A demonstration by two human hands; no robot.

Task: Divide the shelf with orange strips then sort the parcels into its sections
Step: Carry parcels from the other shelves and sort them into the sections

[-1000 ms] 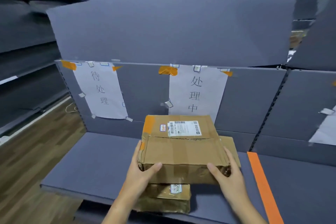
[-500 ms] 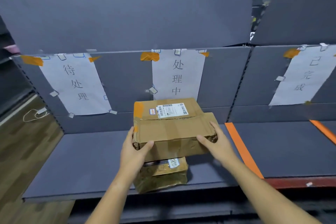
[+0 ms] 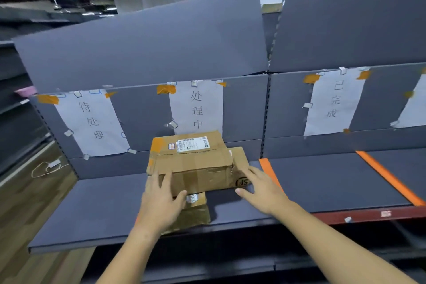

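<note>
A taped cardboard box (image 3: 193, 161) with a white shipping label rests on top of a stack in the middle section of the grey shelf (image 3: 96, 212). Beneath it lie a flatter box (image 3: 239, 161) with a round black logo and a small crumpled parcel (image 3: 196, 213) at the shelf's front edge. My left hand (image 3: 161, 203) lies flat against the top box's front left, thumb along its lower edge. Just off the box's right corner, my right hand (image 3: 262, 189) has its fingers spread and holds nothing. Two orange strips (image 3: 267, 168) (image 3: 389, 180) cross the shelf to the right.
Three white paper signs (image 3: 92, 122) (image 3: 197, 108) (image 3: 334, 101) are taped to the back panel, one above each section. The shelf's right part has a red front edge (image 3: 368, 214). Wooden floor with a white cable (image 3: 46, 166) lies to the left.
The box came down onto the stack. My right hand let go and drew back from its right corner; my left hand loosened to rest flat on the front. The view swung right.
</note>
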